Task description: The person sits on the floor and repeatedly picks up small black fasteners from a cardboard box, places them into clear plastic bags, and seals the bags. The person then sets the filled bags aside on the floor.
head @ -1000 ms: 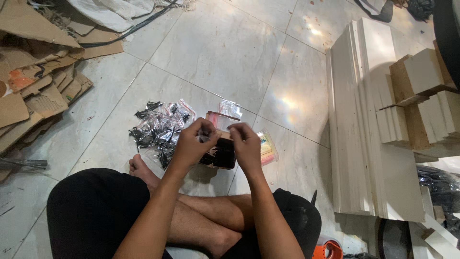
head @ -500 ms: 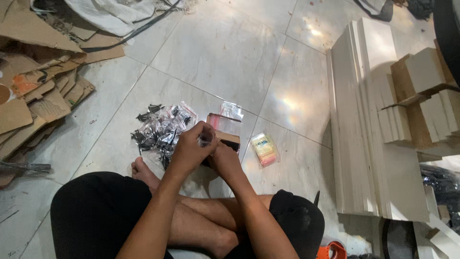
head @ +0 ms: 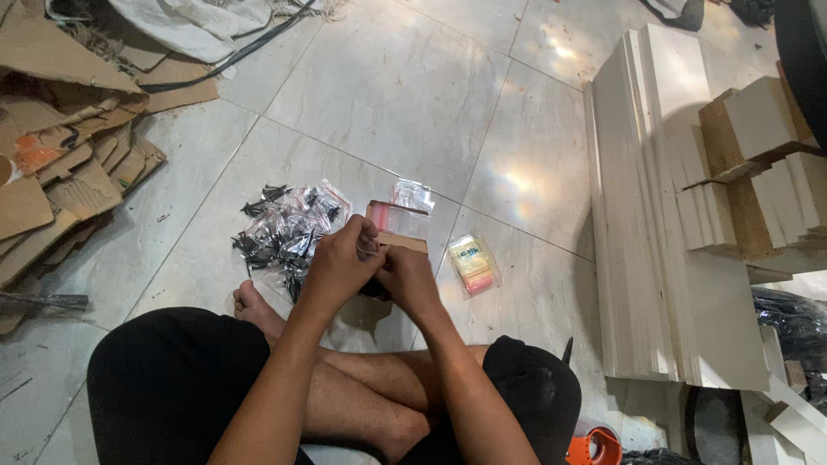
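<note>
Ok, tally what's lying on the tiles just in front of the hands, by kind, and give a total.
Pile of bagged black screws: 1
Loose clear bag: 1
Brown box: 1
Pack of small bags, yellow and pink inside: 1
Total: 4
The left hand and right hand meet over one more small item, too hidden to count by kind.
</note>
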